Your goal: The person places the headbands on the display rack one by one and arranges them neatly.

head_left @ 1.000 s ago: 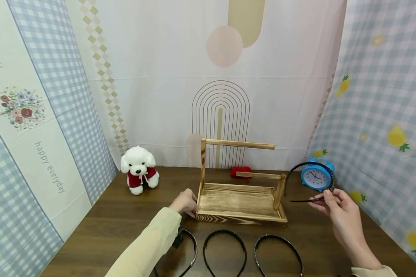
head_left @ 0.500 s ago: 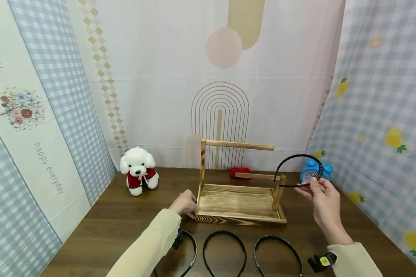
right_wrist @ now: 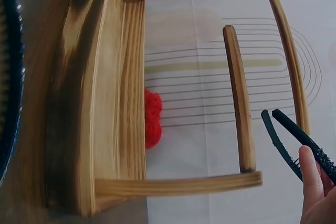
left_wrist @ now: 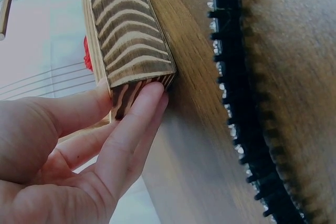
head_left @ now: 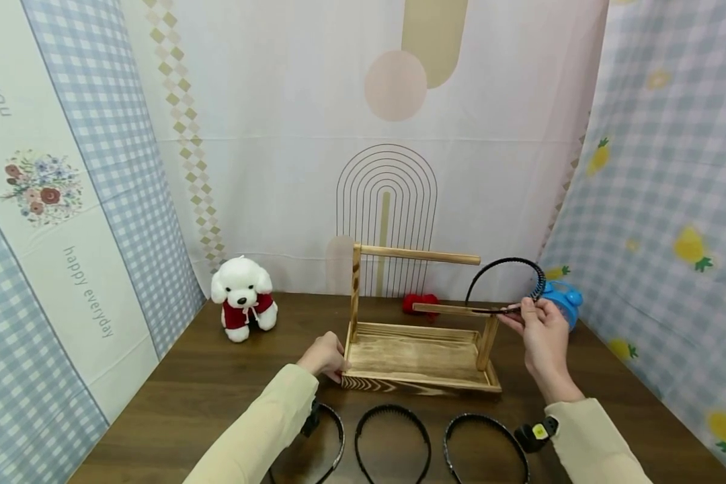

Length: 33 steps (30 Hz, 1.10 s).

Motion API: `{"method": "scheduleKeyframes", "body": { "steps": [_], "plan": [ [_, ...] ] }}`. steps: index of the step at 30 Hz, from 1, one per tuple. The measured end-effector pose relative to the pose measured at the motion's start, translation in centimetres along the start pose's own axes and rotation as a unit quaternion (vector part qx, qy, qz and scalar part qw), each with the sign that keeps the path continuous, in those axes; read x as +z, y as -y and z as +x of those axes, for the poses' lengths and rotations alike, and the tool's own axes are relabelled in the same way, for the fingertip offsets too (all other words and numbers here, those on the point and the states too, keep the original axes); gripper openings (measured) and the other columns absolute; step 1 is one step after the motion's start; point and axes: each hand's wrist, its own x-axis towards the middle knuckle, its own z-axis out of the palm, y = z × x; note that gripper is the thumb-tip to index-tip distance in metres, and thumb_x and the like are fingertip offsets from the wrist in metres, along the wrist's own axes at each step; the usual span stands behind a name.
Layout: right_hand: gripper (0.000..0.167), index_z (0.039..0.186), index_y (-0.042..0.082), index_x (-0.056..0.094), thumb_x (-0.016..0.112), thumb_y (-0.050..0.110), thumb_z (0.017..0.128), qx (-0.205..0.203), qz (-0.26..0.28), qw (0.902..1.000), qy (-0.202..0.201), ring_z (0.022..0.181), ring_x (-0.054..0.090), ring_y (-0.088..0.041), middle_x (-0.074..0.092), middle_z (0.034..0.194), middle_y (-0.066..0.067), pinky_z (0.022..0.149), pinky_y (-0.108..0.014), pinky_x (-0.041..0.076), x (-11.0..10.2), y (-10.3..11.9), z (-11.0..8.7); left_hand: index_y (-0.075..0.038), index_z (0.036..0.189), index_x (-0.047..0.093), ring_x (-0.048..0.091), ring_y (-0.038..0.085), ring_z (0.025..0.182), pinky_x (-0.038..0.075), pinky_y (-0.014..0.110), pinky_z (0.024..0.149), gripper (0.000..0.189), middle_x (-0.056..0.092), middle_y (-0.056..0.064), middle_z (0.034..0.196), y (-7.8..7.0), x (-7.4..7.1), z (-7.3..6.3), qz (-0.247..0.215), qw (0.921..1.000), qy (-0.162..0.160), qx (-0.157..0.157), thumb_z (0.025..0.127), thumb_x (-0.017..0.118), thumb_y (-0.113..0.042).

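A wooden stand (head_left: 417, 390) has a shallow tray, a tall bar at the left and a lower bar (head_left: 444, 308) at the right. My left hand (head_left: 323, 355) grips the tray's left front corner; in the left wrist view, the thumb lies on the rim (left_wrist: 107, 90) and fingers press the striped end. At the right, my right hand (head_left: 543, 333) pinches a black toothed headband (head_left: 508, 260) in the air. Its ends overlap the lower bar's right part in the head view. In the right wrist view, the headband's tips (right_wrist: 275, 113) point toward that bar, apart from it.
Three black headbands, left (head_left: 341, 433), middle (head_left: 393, 407) and right (head_left: 480, 417), lie along the table front. A white plush dog (head_left: 240, 296) sits back left. Behind the stand is a red fuzzy object (head_left: 420, 300); a blue alarm clock (head_left: 562, 299) stands behind the right hand.
My right hand has carried the headband left and slightly up, from before the clock to the lower bar's right end. My left hand has stayed at the tray corner.
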Motion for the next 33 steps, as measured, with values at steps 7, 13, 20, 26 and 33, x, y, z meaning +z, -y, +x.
{"method": "scheduleKeyframes", "body": {
  "steps": [7, 13, 20, 26, 33],
  "plan": [
    [0.021, 0.093, 0.000, 0.042, 0.049, 0.019, 0.101, -0.008, -0.009, 0.9999, 0.006, 0.075, 0.067, -0.012, 0.062, 0.082, -0.003, 0.075, -0.026, 0.062, 1.5, -0.4, 0.1, 0.016, 0.104, 0.064, 0.072, 0.030, 0.061, 0.063, 0.036, 0.059, 0.025, 0.068, 0.025, 0.085, -0.1, -0.2, -0.1, -0.001, 1.0000, -0.001, 0.004, 0.085, 0.072, 0.002],
    [0.020, 0.094, 0.001, 0.044, 0.049, 0.018, 0.101, -0.020, -0.021, 0.9995, 0.012, 0.076, 0.068, -0.012, 0.062, 0.083, -0.002, 0.074, -0.025, 0.062, 2.5, -0.5, 0.1, 0.016, 0.103, 0.065, 0.072, 0.029, 0.059, 0.063, 0.035, 0.058, 0.023, 0.068, 0.023, 0.083, -0.3, -0.1, 0.1, -0.002, 1.0000, 0.002, 0.006, 0.085, 0.071, 0.002],
    [0.015, 0.096, 0.001, 0.047, 0.047, 0.014, 0.103, -0.035, -0.034, 0.9986, 0.017, 0.076, 0.068, -0.012, 0.062, 0.085, -0.004, 0.074, -0.025, 0.062, 3.6, -0.9, -0.1, 0.016, 0.106, 0.064, 0.072, 0.028, 0.059, 0.063, 0.035, 0.058, 0.027, 0.067, 0.026, 0.088, -0.4, -0.2, 0.2, 0.005, 0.9999, 0.001, 0.009, 0.085, 0.071, 0.002],
    [0.022, 0.100, -0.003, 0.047, 0.047, 0.019, 0.102, -0.030, -0.047, 0.9979, 0.033, 0.080, 0.069, -0.015, 0.062, 0.088, -0.007, 0.076, -0.025, 0.062, 4.7, -1.5, -0.6, 0.015, 0.104, 0.064, 0.071, 0.027, 0.058, 0.063, 0.035, 0.059, 0.026, 0.067, 0.027, 0.090, 0.0, -0.1, -0.1, 0.017, 0.9998, -0.002, 0.004, 0.084, 0.072, 0.002],
    [0.020, 0.099, -0.003, 0.045, 0.047, 0.017, 0.102, -0.029, -0.041, 0.9980, 0.038, 0.079, 0.069, -0.014, 0.062, 0.085, -0.004, 0.076, -0.026, 0.062, 5.8, -1.7, -1.0, 0.016, 0.106, 0.062, 0.071, 0.027, 0.057, 0.063, 0.035, 0.060, 0.028, 0.065, 0.030, 0.095, 0.0, 0.0, -0.2, 0.019, 0.9998, -0.003, 0.009, 0.084, 0.073, 0.001]
  ]
}}
